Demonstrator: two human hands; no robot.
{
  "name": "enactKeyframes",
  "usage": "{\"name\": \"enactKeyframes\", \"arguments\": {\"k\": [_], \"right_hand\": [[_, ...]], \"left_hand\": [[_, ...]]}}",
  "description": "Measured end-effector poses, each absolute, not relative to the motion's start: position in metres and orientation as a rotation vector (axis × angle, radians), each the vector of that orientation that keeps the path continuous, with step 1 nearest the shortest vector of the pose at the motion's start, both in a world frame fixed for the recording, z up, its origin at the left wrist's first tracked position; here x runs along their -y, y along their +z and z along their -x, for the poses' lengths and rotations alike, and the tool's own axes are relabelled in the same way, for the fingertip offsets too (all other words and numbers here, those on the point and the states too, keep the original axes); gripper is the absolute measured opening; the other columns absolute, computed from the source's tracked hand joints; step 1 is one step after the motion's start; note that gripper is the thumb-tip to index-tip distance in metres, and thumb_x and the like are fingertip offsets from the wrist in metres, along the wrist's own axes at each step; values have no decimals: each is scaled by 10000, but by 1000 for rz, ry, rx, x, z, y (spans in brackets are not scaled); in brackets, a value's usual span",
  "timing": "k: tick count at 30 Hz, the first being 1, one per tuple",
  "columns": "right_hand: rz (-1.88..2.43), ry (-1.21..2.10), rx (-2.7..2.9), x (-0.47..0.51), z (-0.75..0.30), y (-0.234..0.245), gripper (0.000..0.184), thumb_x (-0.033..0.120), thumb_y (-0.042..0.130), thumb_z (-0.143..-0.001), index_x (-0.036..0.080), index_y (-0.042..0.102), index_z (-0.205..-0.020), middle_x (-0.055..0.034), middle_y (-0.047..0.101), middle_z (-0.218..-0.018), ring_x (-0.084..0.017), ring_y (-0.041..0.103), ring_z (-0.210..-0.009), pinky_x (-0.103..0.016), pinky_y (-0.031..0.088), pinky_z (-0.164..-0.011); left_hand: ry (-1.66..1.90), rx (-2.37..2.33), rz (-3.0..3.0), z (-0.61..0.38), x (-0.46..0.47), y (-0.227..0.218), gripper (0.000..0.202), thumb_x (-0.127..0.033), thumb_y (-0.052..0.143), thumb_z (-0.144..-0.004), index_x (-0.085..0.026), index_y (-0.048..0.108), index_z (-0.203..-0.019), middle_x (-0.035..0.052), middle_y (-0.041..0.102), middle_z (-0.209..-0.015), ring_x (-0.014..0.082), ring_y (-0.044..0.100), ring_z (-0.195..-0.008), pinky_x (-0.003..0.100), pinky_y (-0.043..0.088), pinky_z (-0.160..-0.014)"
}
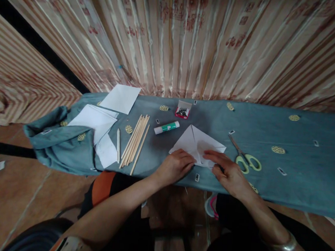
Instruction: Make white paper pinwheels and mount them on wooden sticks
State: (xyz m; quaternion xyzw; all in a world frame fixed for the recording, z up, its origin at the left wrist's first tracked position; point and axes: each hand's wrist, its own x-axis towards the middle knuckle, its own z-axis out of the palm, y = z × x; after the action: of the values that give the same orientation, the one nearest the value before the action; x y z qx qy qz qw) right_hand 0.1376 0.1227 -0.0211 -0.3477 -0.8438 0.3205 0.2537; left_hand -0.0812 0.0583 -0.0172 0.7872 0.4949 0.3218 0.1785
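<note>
A white sheet of paper [185,140], folded with slanting creases that meet at a top point, lies on the cloth-covered table in front of me. My left hand [176,166] is closed at its lower left edge, fingers bent and pressing the paper down; the thumb is mostly hidden. On the lower right part of the sheet rest the stretched fingers of my right hand [228,173], with the thumb apart from them near the edge. Just above the paper lies a green and white glue stick [166,127]. Scissors with light green handles [245,159] lie right of my right hand.
Several thin wooden sticks [135,140] lie left of the glue stick, beside a white pencil-like stick [118,144]. More white paper [93,121] is at the left, near bunched cloth [66,148]. A small open red box [183,110] holds dark metallic pieces. Curtains [174,44] hang behind.
</note>
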Motion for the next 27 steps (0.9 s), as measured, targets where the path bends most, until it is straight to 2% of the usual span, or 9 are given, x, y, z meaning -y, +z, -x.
{"name": "enactKeyframes", "arguments": {"k": [6, 12, 20, 27], "right_hand": [[977, 1001, 2192, -126, -138, -19, 346, 110, 465, -796, 250, 716, -988, -61, 690, -1195, -222, 630, -1142, -425, 479, -1013], [1006, 990, 2170, -123, -134, -17, 299, 82, 515, -735, 249, 709, -890, -58, 695, -1173, -230, 633, -1124, -418, 468, -1005], [1063, 1057, 2093, -119, -128, -13, 58, 284, 649, -816, 253, 687, -847, -73, 702, -1130, -243, 639, -1081, -417, 483, -962], [1068, 1101, 2036, -120, -118, -13, 77, 257, 628, -830, 238, 695, -799, -56, 716, -1052, -207, 659, -1002, -369, 490, -923]], "left_hand": [[934, -1394, -2146, 82, -58, -12, 217, -231, 481, -956, -142, 679, -957, 88, 719, -943, 192, 619, -892, 330, 525, -835], [914, -1406, -2137, 84, -61, -12, 182, -207, 494, -946, -159, 669, -949, 72, 723, -927, 195, 620, -882, 335, 522, -827], [933, -1423, -2153, 84, -62, -13, 146, -148, 526, -904, -146, 669, -933, 82, 724, -934, 201, 638, -878, 340, 537, -814], [959, -1414, -2136, 82, -60, -11, 136, -184, 563, -890, -165, 698, -901, 78, 731, -946, 200, 644, -904, 339, 547, -827]]}}
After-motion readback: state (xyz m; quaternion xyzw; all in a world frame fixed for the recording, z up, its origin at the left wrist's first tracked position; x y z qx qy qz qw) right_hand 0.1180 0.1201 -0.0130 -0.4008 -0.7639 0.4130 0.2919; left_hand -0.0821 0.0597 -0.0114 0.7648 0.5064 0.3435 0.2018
